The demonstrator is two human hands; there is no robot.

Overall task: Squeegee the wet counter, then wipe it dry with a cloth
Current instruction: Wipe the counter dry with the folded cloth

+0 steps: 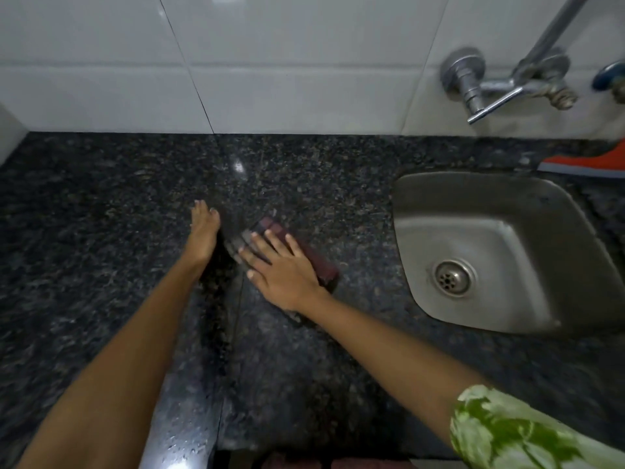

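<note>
A dark speckled granite counter (pixel 101 231) fills the view, with water drops near the front edge. My right hand (pixel 280 265) lies flat with straight, spread fingers on a folded dark red and grey checked cloth (pixel 318 262) in the middle of the counter. My left hand (pixel 204 231) is stretched out beside it, fingers straight and together, tips touching the stone. The two hands sit a short gap apart. No squeegee shows in the view.
A steel sink (pixel 422 204) with a round drain (pixel 452 278) is set into the counter at the right. A chrome wall tap (pixel 500 93) hangs above it on white tiles (pixel 270 62). An orange object (pixel 588 162) lies behind the sink.
</note>
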